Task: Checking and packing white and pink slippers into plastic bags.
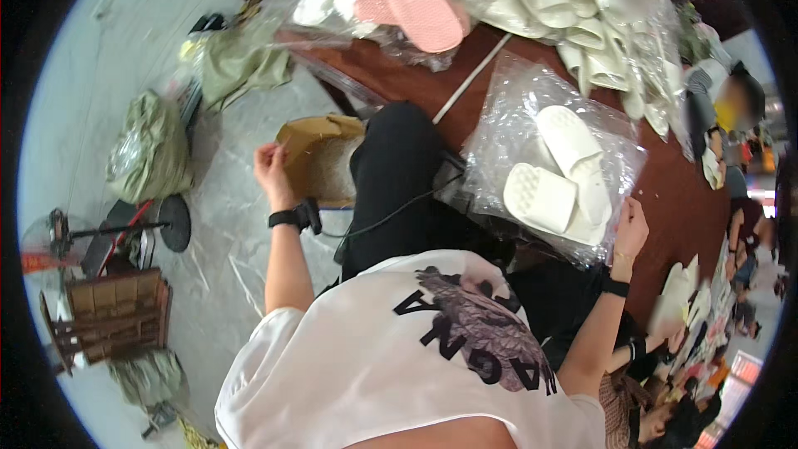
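A pair of white slippers (540, 197) with textured footbeds lies on a clear plastic bag (490, 145) at the near edge of the brown table. At the right side of that bag my right hand (632, 231) has its fingers closed on the plastic's edge. Off to the left, my left hand (273, 168) is raised beside an open cardboard box (306, 137), its fingertips pinched together. Whatever is between them is too small to make out. Inside the box is a pale, translucent heap whose kind I cannot tell.
A heap of white slippers (573, 12) in clear plastic covers the far side of the brown table (677, 229), beside pink slippers (420, 8). Green sacks (148, 145), a fan (62, 233) and a wooden stool (112, 308) stand left. Other people sit at the right.
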Available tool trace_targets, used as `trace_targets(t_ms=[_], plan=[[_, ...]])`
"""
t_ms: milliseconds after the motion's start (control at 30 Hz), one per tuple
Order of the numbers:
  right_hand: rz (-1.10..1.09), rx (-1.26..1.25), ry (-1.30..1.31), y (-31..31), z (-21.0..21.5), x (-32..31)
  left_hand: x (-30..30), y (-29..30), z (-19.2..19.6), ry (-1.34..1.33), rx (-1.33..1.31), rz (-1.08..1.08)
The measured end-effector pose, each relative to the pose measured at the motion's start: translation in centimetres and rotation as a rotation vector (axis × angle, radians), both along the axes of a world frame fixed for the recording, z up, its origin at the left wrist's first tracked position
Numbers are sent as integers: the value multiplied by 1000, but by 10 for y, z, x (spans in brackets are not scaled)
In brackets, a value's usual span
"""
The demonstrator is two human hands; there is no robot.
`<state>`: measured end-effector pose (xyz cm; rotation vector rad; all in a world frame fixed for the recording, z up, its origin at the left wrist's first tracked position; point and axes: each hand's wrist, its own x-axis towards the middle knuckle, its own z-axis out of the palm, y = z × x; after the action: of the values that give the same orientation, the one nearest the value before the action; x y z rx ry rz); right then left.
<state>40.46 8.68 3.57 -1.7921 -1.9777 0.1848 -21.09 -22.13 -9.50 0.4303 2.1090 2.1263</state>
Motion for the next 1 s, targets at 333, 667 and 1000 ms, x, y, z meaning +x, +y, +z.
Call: trace_targets(t_ms=[333,667,1000], plan=[[182,-343,373,-51,-13,-93,-29,-23,-86,-514,-81,-107],[84,-386,454,-35,-59,-72,40,90,119,-14,23,-279],[34,-769,1045,-71,40,-87,241,274,117,-134,35,-1348]])
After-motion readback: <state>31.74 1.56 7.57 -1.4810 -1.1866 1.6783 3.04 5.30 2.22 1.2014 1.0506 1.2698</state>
